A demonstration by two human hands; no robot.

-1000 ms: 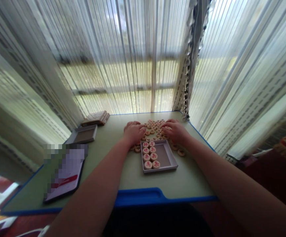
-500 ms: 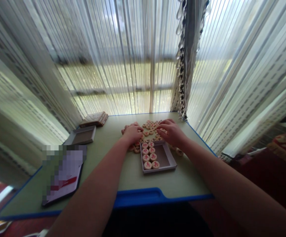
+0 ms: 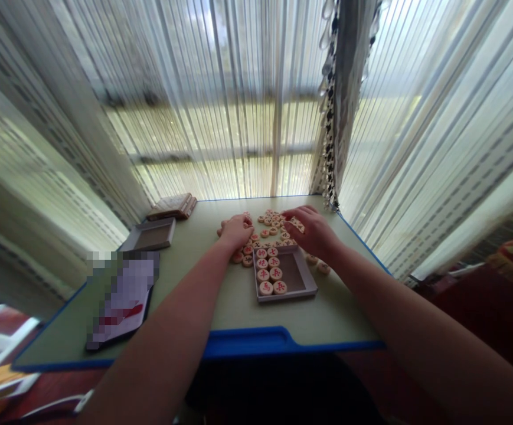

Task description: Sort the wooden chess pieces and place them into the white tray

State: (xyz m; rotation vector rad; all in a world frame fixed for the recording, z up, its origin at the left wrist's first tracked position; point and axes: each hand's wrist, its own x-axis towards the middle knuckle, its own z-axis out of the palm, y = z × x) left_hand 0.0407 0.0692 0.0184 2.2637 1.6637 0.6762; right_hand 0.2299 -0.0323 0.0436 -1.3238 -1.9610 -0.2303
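Note:
A pile of round wooden chess pieces [image 3: 272, 223] with red characters lies at the far middle of the green table [image 3: 238, 313]. My left hand [image 3: 235, 231] rests on the pile's left edge with its fingers curled; what they hold is hidden. My right hand [image 3: 310, 231] is at the pile's right edge, its fingers pinched on a couple of pieces [image 3: 297, 224]. Just in front of both hands sits a shallow grey box [image 3: 299, 282]. Two columns of pieces [image 3: 269, 271] fill its left side, face up. A few stray pieces [image 3: 323, 268] lie right of the box.
A second shallow grey tray [image 3: 150, 235] and a folded brown board [image 3: 172, 206] sit at the far left. A dark-edged blurred flat item [image 3: 121, 298] lies near left. The table has a raised blue front edge [image 3: 247, 341]. Sheer curtains [image 3: 238, 106] hang close behind.
Both hands have drawn in slightly over the pile. My right hand's fingers have closed on pieces at the pile's right edge. The view has shifted a little.

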